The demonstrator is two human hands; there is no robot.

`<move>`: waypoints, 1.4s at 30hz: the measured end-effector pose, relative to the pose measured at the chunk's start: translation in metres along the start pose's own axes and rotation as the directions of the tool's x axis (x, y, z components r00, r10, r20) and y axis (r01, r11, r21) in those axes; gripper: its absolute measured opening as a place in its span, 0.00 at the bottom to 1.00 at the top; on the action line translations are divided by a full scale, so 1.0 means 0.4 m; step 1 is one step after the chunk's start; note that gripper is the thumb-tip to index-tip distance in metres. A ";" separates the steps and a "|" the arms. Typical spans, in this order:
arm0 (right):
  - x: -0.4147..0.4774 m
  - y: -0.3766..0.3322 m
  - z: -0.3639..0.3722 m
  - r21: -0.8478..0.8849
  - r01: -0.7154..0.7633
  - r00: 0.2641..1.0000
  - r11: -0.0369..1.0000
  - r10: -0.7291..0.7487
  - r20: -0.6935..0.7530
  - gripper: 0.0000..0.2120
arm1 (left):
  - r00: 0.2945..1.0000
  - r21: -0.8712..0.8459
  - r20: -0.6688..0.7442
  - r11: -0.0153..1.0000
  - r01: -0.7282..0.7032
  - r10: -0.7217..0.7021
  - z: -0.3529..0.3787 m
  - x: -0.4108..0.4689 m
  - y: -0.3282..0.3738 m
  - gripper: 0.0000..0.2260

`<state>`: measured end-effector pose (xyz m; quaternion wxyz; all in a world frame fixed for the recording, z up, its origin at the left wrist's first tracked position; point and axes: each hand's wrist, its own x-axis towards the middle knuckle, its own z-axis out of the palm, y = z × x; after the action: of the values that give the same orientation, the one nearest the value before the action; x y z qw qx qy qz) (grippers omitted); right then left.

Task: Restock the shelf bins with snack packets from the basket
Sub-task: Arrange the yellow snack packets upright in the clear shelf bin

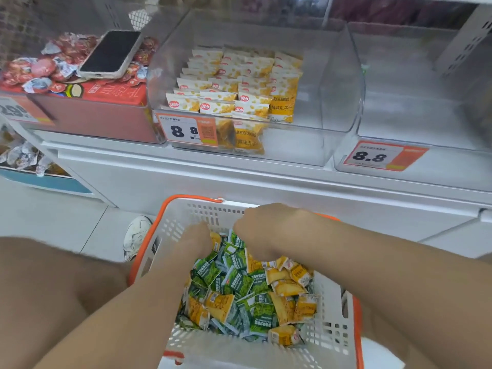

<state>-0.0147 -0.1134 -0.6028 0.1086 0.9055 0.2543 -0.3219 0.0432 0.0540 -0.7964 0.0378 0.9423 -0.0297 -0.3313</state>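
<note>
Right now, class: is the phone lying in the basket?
No, the phone lies on the red snacks up on the shelf, not in the basket.

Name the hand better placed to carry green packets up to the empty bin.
Right, probably. The right hand touches green packets, and the empty bin stands up to its right; the left hand is at a yellow packet.

Bright, even light — hands (197, 242) blurred, frame edges bowed, left side smeared.
</note>
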 end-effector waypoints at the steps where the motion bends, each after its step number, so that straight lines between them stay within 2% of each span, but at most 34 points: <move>1: 0.011 0.003 -0.004 -0.021 0.002 1.000 1.000 -0.001 0.003 0.05 | 1.000 -0.053 0.026 0.999 0.015 -0.014 0.016 0.012 -0.003 0.20; 4: 0.044 0.011 -0.013 -0.037 0.016 1.000 0.999 -0.016 -0.002 0.11 | 0.999 -0.180 0.055 0.984 0.012 -0.002 0.053 0.042 0.001 0.24; 9: 0.077 0.019 -0.027 -0.034 0.040 0.999 0.999 -0.040 -0.021 0.12 | 0.996 -0.166 -0.085 0.986 -0.028 0.013 0.049 0.057 0.020 0.11; 14: 0.060 0.039 -0.061 -0.047 0.052 0.998 0.998 -0.054 -0.043 0.13 | 0.995 -0.203 -0.098 0.979 -0.017 -0.003 -0.015 0.028 0.038 0.13; 17: 0.030 0.069 -0.088 0.026 0.038 0.988 0.999 -0.034 -0.149 0.16 | 0.991 -0.310 -0.131 0.951 -0.020 -0.021 -0.060 0.008 0.037 0.10; 19: 0.005 0.087 -0.094 0.058 0.025 0.983 0.998 -0.014 -0.184 0.15 | 0.986 -0.347 -0.167 0.937 -0.035 -0.026 -0.100 -0.020 0.052 0.08; 23: -0.057 0.112 -0.087 0.056 -0.035 0.989 0.998 0.043 -0.138 0.14 | 0.988 -0.429 -0.152 0.897 -0.103 0.040 -0.190 -0.117 0.115 0.09; 26: -0.098 0.113 -0.082 0.070 -0.077 0.989 0.995 0.085 -0.118 0.13 | 0.992 -0.651 -0.099 0.749 -0.125 0.080 -0.262 -0.195 0.164 0.08; 28: -0.124 0.112 -0.085 0.115 -0.131 0.974 0.985 0.149 -0.170 0.08 | 0.991 -0.778 -0.091 0.614 -0.135 0.102 -0.318 -0.249 0.192 0.07; 29: -0.135 0.113 -0.086 0.162 -0.167 0.955 0.973 0.201 -0.220 0.08 | 0.987 -0.814 -0.105 0.560 -0.154 0.118 -0.348 -0.280 0.204 0.07; 31: -0.150 0.113 -0.090 0.317 -0.198 0.887 0.928 0.307 -0.345 0.11 | 0.976 -0.813 -0.165 0.541 -0.216 0.141 -0.404 -0.335 0.219 0.08; 35: -0.170 0.112 -0.116 0.686 -0.005 0.765 0.728 0.444 -0.466 0.19 | 0.917 -0.713 -0.353 0.581 -0.391 0.185 -0.495 -0.400 0.224 0.09; 39: -0.181 0.137 -0.131 0.795 0.153 0.611 0.587 0.576 -0.543 0.18 | 0.847 -0.692 -0.492 0.501 -0.520 0.200 -0.570 -0.422 0.225 0.12; 42: -0.169 0.155 -0.137 0.856 0.228 0.600 0.463 0.626 -0.499 0.19 | 0.801 -0.680 -0.558 0.433 -0.592 0.218 -0.591 -0.414 0.213 0.15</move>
<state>0.0022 -0.1727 -0.5154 -0.4380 0.8970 -0.0476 0.0353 0.0597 -0.0054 -0.5016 0.5633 0.8160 -0.0923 -0.0910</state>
